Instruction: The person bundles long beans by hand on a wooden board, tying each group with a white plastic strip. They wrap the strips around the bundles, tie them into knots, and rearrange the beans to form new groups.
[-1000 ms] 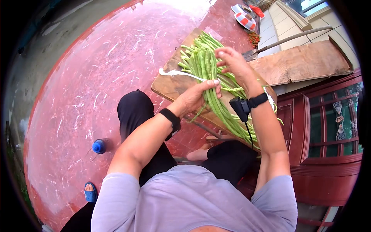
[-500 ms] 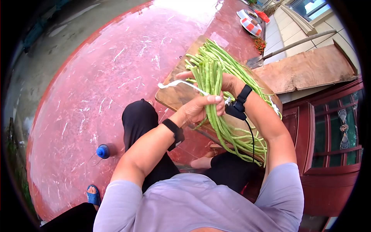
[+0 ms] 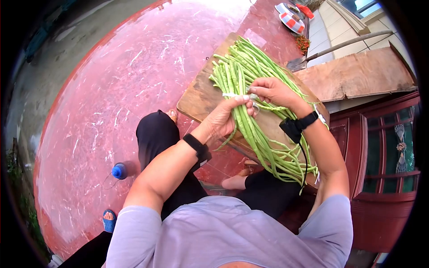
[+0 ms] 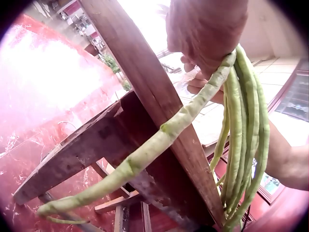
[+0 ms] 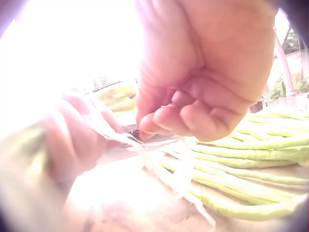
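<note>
My left hand (image 3: 223, 117) grips a bundle of long green beans (image 3: 236, 78) around its middle, thumb pressed on top. A white plastic strip (image 3: 229, 94) wraps across the bundle just beyond that thumb. My right hand (image 3: 277, 93) is right beside it, fingertips pinching the strip's end. In the right wrist view, loose tails of the strip (image 5: 164, 175) hang below those curled fingers. From the left hand, bean ends (image 4: 236, 130) droop past the table's edge in the left wrist view. More long beans (image 3: 263, 62) lie on the wooden table (image 3: 196, 91) behind the held bundle.
A wooden plank (image 3: 353, 76) and a long-handled shovel (image 3: 339, 43) are at the right, by a dark red door (image 3: 380, 210). A blue-topped bottle (image 3: 119, 170) stands on the red floor at the left. A sandalled foot (image 3: 108, 219) shows nearby.
My right hand passed under and behind the bundle, then came back to its right side. The strip that stuck out to the left now goes round the bundle. The left hand kept its grip.
</note>
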A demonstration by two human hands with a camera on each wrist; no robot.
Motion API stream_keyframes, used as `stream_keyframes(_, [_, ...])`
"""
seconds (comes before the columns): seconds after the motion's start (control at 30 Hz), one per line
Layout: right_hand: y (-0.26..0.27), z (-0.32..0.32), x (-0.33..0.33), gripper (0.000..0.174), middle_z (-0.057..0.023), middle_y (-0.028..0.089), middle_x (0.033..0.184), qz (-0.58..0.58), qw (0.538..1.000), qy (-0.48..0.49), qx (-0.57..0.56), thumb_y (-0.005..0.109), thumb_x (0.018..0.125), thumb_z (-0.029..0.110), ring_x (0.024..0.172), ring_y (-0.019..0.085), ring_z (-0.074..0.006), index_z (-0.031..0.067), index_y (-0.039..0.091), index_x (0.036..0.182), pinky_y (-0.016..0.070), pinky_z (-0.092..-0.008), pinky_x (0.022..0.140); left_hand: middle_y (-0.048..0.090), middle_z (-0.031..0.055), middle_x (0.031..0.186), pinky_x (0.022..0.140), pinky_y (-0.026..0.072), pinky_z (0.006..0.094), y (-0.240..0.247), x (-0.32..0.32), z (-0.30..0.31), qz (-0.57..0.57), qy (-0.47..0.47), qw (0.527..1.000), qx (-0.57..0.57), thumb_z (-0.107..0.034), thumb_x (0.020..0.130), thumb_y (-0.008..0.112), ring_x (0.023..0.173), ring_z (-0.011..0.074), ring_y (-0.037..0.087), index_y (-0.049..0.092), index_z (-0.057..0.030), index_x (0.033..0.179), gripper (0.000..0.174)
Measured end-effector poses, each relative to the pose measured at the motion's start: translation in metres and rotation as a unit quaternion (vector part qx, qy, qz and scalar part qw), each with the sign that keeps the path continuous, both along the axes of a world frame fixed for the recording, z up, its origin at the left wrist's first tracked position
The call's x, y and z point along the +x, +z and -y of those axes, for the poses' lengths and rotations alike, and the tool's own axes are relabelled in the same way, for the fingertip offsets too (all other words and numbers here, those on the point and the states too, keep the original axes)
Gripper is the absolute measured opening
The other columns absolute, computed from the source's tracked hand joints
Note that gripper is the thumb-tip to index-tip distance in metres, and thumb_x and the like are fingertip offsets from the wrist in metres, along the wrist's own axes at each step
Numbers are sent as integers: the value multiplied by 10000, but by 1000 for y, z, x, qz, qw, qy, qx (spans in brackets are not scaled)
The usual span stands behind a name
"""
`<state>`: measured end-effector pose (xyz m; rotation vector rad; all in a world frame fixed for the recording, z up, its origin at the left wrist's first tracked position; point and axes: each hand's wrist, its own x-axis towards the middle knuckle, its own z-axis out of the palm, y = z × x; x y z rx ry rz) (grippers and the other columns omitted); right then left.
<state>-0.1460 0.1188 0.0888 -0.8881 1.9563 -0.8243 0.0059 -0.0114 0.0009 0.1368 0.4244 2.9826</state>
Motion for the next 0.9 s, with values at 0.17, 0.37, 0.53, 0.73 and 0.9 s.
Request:
stream_keyframes(0.17, [19, -22, 49, 202, 64, 556, 706, -93, 992, -64, -62, 569, 977, 235, 556, 437, 1, 64, 583, 1083, 324, -160, 480, 597, 42, 846, 795, 539, 367, -12, -6, -4, 44, 23, 999, 6, -257, 943, 636, 739, 155, 595, 520, -57, 1109, 285])
stream_keyframes(0.37, [30, -33, 95, 242, -31, 663, 952, 104, 981, -98, -133, 470, 1008, 157, 544, 427, -16, 32, 497, 1213, 378, -161, 515, 631, 63, 895, 738, 582, 310, -12, -8, -6, 75, 41, 996, -30, -449, 951, 578, 780, 157, 642, 515, -51, 1151, 450])
stream_keyframes(0.53, [22, -31, 93, 198, -39, 632, 1108, -3, 992, -58, -113, 525, 981, 98, 629, 476, -38, 29, 607, 1148, 411, -176, 600, 613, 89, 1060, 789, 576, 312, 3, -2, -7, 65, 59, 995, -55, -489, 963, 527, 922, 165, 634, 484, -32, 1253, 543])
stream_keyframes(0.73, [16, -5, 91, 86, -70, 619, 771, -300, 936, -26, -183, 683, 809, 80, 744, 620, -189, 86, 718, 887, 483, -307, 684, 618, 88, 1056, 802, 563, 312, -5, -7, -7, 44, 61, 996, -55, -548, 963, 475, 916, 161, 636, 489, -21, 1244, 598])
stream_keyframes(0.9, [25, 14, 105, 99, -88, 650, 760, -354, 930, -73, -70, 673, 805, 120, 720, 658, -241, 83, 668, 896, 500, -347, 640, 631, 69, 998, 763, 549, 294, 1, -2, -8, 61, 85, 990, -94, -639, 949, 402, 860, 146, 633, 525, -41, 1199, 660])
